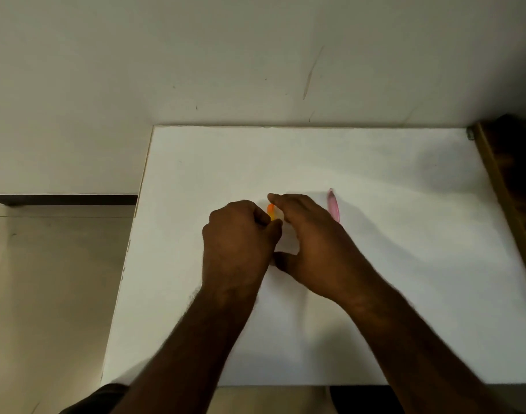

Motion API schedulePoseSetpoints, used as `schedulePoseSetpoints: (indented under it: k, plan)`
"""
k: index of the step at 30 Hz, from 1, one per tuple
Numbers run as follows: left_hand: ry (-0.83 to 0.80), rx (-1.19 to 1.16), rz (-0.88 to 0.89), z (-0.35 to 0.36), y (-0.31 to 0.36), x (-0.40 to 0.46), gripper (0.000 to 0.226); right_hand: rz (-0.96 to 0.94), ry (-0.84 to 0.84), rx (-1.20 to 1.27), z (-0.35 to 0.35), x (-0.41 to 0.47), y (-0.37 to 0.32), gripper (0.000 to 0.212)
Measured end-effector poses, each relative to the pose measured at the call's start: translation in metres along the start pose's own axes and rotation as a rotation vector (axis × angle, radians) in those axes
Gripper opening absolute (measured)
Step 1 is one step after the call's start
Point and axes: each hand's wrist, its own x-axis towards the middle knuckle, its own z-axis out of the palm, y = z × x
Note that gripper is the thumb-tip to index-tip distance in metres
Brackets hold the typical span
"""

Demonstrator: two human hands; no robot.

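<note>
Curled into a loose fist, the left hand (240, 234) pinches a small orange and yellow piece (271, 211) at its fingertips, knuckles up, forearm running straight in from below. Right hand (309, 237) comes in at a slant, fingers stretched nearly straight and lying against the piece's far side, thumb spread wide beneath. The piece sits between both hands near the middle of the white table (375, 279). A pink object (334, 206) lies just right of the right hand; both items are too blurred to read.
</note>
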Motion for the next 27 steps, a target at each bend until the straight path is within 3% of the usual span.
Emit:
schedulePoseSetpoints:
  k: [14, 17, 20, 23, 27]
  plan:
    - [-0.043, 0.104, 0.009, 0.008, -0.007, 0.0, 0.02, -0.038, 0.041, -0.092, 0.008, 0.003, -0.002, 0.064]
    - [-0.061, 0.095, 0.006, 0.005, -0.006, 0.0, 0.031, -0.025, 0.06, -0.074, -0.001, 0.002, 0.005, 0.066]
    - [-0.049, 0.092, 0.006, 0.0, -0.005, 0.004, 0.043, 0.128, 0.158, -0.053, -0.021, 0.0, 0.02, 0.066]
    - [-0.024, 0.059, -0.008, -0.005, -0.004, 0.006, 0.044, 0.297, 0.329, -0.106, -0.037, -0.001, 0.034, 0.046]
    - [-0.004, -0.012, -0.008, -0.01, -0.001, 0.004, 0.043, 0.387, 0.29, -0.243, -0.028, -0.001, 0.034, 0.036]
